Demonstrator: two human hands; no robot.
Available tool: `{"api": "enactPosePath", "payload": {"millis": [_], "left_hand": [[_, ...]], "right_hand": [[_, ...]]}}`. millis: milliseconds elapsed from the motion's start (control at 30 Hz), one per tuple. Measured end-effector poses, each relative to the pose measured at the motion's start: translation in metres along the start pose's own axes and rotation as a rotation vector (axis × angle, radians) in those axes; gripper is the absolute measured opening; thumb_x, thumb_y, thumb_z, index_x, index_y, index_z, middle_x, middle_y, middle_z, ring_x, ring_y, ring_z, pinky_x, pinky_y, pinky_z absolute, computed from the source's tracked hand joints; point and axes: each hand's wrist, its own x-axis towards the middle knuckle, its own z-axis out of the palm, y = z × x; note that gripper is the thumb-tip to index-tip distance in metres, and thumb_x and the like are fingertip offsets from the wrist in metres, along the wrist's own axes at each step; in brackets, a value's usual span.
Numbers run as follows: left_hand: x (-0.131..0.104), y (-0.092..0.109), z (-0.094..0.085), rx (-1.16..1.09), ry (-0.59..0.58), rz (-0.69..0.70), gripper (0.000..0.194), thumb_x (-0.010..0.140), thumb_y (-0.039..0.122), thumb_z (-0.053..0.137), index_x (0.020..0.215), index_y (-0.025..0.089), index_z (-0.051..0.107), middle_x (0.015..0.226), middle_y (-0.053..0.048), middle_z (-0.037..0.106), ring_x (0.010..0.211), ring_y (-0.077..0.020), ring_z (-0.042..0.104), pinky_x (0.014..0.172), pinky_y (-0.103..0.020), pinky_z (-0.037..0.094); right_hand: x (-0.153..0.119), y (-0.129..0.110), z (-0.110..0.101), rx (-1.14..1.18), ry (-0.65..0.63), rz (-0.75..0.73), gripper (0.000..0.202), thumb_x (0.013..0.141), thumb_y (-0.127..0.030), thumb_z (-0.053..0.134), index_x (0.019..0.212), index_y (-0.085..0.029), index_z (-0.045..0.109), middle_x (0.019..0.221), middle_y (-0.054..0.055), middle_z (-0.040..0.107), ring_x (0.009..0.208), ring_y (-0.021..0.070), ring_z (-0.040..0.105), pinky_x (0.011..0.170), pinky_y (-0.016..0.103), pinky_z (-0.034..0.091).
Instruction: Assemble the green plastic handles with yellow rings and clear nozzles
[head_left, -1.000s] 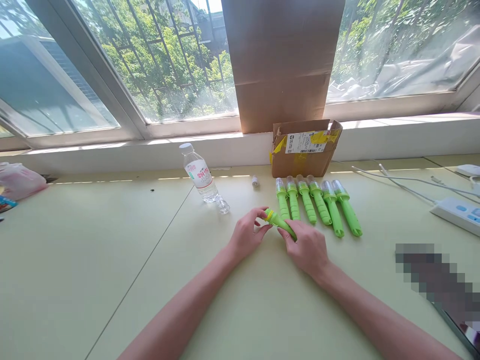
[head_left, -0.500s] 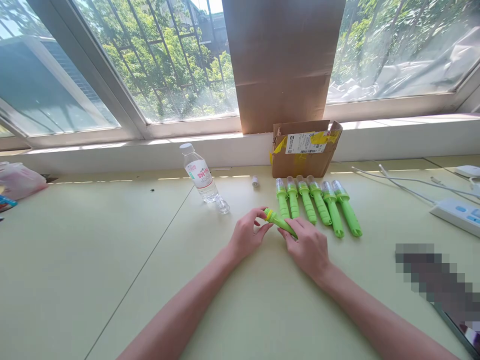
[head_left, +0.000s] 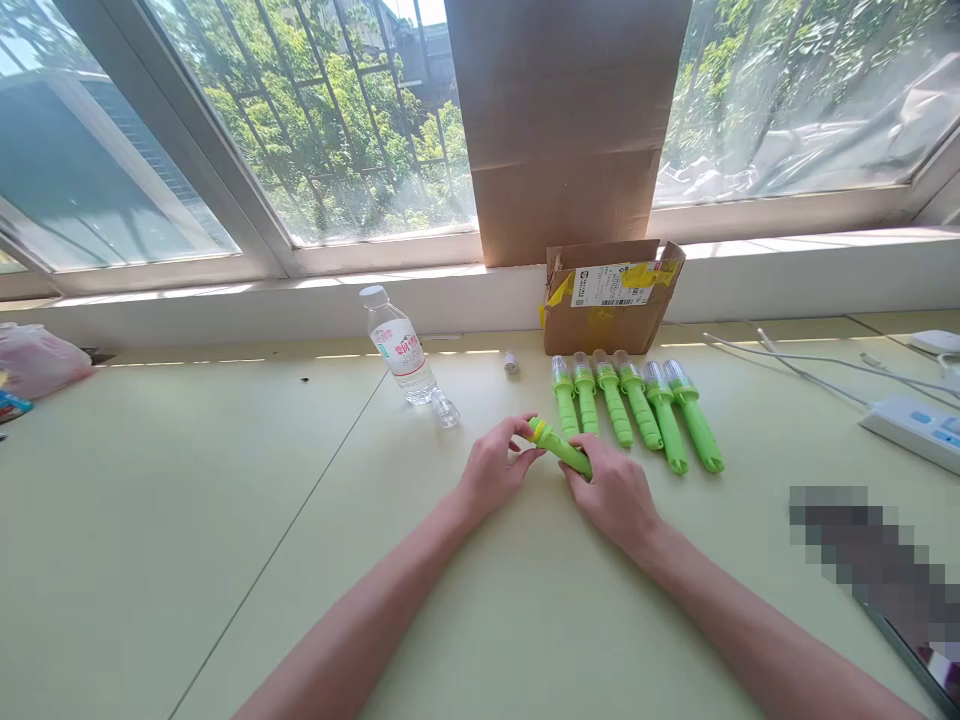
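A green plastic handle point(head_left: 564, 450) with a yellow ring at its left end slants between my two hands, just above or on the table. My left hand point(head_left: 496, 462) pinches the ringed end with bent fingers. My right hand point(head_left: 613, 492) is closed around the lower end, thumb underneath. Close behind lies a row of several similar green handles point(head_left: 616, 410) with clear ribbed caps. A loose clear plastic cap point(head_left: 445, 409) lies by the foot of a water bottle point(head_left: 405, 350), left of my hands. Farther back stands a small white piece point(head_left: 511, 363).
An opened cardboard box point(head_left: 600, 320) with a label and yellow tape stands at the back, against the sill. At right are a white power strip point(head_left: 915, 425), cables point(head_left: 806, 368) and a pixelated dark object point(head_left: 877, 570). A pinkish plastic bag point(head_left: 41, 360) sits far left.
My right hand's fingers have shifted slightly on the handle's lower end, and more of the handle shows. My left hand stays at the ringed end. Everything else is unchanged.
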Motion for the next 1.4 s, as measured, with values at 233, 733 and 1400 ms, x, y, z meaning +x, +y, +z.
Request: {"api": "enactPosePath", "payload": {"millis": [233, 733, 1400], "left_hand": [[0.0006, -0.0024, 0.0011, 0.016, 0.003, 0.007, 0.019, 0.078, 0.023, 0.062, 0.090, 0.021, 0.048, 0.111, -0.007, 0.064, 0.096, -0.0179, 0.063, 0.068, -0.031, 0.057], [0.0007, -0.0027, -0.0007, -0.008, -0.038, -0.031, 0.015, 0.080, 0.021, 0.059, 0.091, 0.020, 0.048, 0.113, -0.007, 0.063, 0.090, -0.0163, 0.064, 0.068, -0.031, 0.056], [0.0007, -0.0027, -0.0002, 0.016, -0.021, -0.011, 0.018, 0.078, 0.023, 0.060, 0.091, 0.020, 0.048, 0.113, -0.007, 0.062, 0.095, -0.0172, 0.063, 0.069, -0.031, 0.056]], "right_hand": [[-0.0022, -0.0029, -0.0011, -0.056, 0.114, -0.022, 0.016, 0.082, -0.031, 0.055, 0.093, -0.022, 0.062, 0.079, -0.001, 0.064, 0.068, 0.0113, 0.054, 0.053, 0.022, 0.028], [-0.0012, 0.0011, 0.0016, -0.056, 0.015, -0.010, 0.030, 0.080, -0.031, 0.057, 0.107, -0.020, 0.057, 0.076, -0.001, 0.067, 0.059, 0.0127, 0.055, 0.051, 0.023, 0.029], [-0.0026, -0.0005, 0.0014, -0.068, 0.078, -0.043, 0.027, 0.087, -0.035, 0.047, 0.103, -0.019, 0.062, 0.085, 0.003, 0.068, 0.066, 0.0124, 0.058, 0.053, 0.023, 0.031]]}}
